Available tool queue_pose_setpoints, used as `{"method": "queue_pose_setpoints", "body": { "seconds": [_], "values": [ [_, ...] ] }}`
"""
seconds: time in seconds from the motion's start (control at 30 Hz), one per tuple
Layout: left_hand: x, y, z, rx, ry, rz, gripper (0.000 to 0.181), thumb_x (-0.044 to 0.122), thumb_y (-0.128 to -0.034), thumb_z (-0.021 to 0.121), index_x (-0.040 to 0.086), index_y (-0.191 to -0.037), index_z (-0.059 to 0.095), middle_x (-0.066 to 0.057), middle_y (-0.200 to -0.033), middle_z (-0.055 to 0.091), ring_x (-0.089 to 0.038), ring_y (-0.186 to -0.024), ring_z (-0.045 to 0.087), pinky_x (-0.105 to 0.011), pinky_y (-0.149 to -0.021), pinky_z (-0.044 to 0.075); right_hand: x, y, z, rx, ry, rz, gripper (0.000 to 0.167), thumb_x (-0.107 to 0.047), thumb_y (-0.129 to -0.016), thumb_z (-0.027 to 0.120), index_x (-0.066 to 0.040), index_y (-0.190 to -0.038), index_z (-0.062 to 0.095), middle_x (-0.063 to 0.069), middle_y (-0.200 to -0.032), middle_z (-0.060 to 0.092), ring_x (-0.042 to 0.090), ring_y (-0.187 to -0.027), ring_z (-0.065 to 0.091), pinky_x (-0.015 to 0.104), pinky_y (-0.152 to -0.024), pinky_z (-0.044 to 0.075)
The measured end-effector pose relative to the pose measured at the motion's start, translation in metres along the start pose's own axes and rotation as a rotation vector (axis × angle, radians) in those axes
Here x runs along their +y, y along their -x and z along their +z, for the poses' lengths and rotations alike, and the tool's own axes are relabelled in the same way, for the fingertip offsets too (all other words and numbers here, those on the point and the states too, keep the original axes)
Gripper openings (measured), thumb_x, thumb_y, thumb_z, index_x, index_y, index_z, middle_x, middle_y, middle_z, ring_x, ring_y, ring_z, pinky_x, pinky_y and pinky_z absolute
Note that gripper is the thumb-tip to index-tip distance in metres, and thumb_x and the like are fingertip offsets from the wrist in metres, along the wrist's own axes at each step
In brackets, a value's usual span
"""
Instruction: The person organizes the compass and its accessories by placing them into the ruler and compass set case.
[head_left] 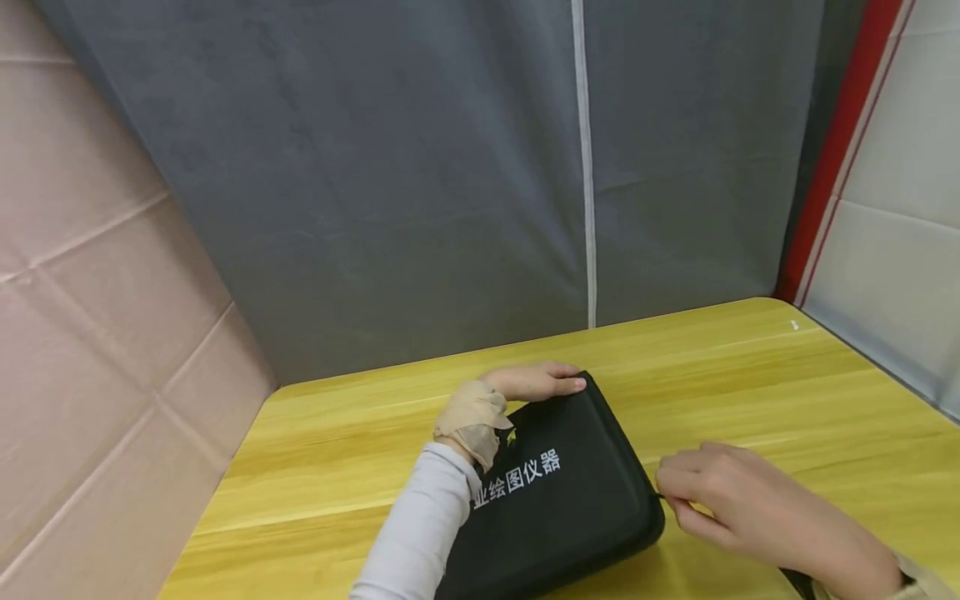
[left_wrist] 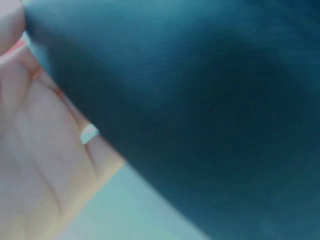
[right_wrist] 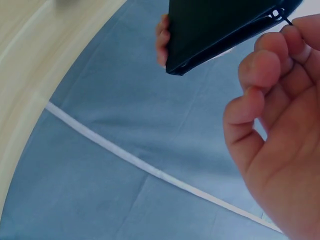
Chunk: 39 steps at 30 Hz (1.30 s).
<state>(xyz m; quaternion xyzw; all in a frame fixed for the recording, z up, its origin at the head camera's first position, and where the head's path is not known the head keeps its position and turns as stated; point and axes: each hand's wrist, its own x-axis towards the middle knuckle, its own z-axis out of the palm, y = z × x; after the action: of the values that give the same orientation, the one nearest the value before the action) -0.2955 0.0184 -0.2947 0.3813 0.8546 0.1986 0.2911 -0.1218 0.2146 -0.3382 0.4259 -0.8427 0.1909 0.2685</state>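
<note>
A black zip case [head_left: 570, 492] with white Chinese lettering lies on the table, partly covered by the left forearm. My left hand [head_left: 532, 381] holds its far edge, thumb on the lid. The left wrist view shows the fingers [left_wrist: 45, 125] passing behind the case's edge [left_wrist: 95, 115]. At the case's right corner, my right hand [head_left: 727, 492] pinches a thin dark zipper pull [head_left: 659, 496]. Its small metal slider [right_wrist: 276, 13] shows in the right wrist view, next to the pinching fingers. What the case contains is hidden.
The yellow wood-grain table [head_left: 360, 442] extends around the case. Behind it hangs a grey curtain [head_left: 420, 208] with a pale vertical strip. Pinkish panels [head_left: 97, 333] stand at left, a white panel [head_left: 892, 250] with red edging at right. A tiny white scrap [head_left: 794, 325] lies at the far right.
</note>
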Motion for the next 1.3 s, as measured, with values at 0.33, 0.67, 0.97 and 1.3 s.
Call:
{"method": "queue_pose_setpoints", "body": {
  "seconds": [0.33,0.67,0.97,1.3],
  "values": [
    [-0.011,0.001,-0.006,0.038,0.032,-0.036,0.044,0.027,-0.0984,0.036,0.003,-0.136,0.039,-0.011,-0.137,0.040,-0.022,-0.121,0.043,-0.030,-0.099,0.036,-0.018,-0.006,0.006,0.017,0.107,-0.021,0.031,-0.031,-0.093,0.029,-0.026,-0.065,0.042,-0.020,-0.062,0.026,-0.007,-0.053,0.026,0.007,-0.051,0.019],
    [0.002,-0.016,-0.002,0.035,-0.131,0.004,0.041,0.028,-0.0981,0.037,0.005,-0.131,0.045,-0.009,-0.132,0.046,-0.018,-0.118,0.044,-0.025,-0.097,0.035,-0.042,-0.007,0.017,-0.234,0.208,0.099,0.023,-0.025,-0.078,0.068,-0.022,-0.065,0.050,-0.017,-0.055,0.027,-0.004,-0.045,0.022,0.011,-0.043,0.018],
    [0.015,-0.035,0.008,0.013,-0.134,-0.021,0.045,0.030,-0.0977,0.038,0.005,-0.135,0.042,-0.008,-0.137,0.042,-0.016,-0.122,0.040,-0.022,-0.101,0.031,-0.056,-0.003,0.051,-0.002,0.400,-0.004,0.047,-0.027,-0.092,0.011,-0.018,-0.055,0.039,-0.011,-0.049,0.029,0.001,-0.037,0.025,0.016,-0.036,0.011],
    [0.030,-0.044,0.010,-0.016,-0.185,0.067,0.033,0.027,-0.0979,0.038,0.005,-0.116,0.055,-0.005,-0.107,0.055,-0.014,-0.093,0.049,-0.020,-0.082,0.038,-0.070,-0.008,0.070,-0.024,0.361,0.000,0.026,-0.022,-0.065,0.060,-0.019,-0.054,0.037,-0.011,-0.049,0.025,-0.002,-0.038,0.019,0.016,-0.036,0.006]
  ]
}}
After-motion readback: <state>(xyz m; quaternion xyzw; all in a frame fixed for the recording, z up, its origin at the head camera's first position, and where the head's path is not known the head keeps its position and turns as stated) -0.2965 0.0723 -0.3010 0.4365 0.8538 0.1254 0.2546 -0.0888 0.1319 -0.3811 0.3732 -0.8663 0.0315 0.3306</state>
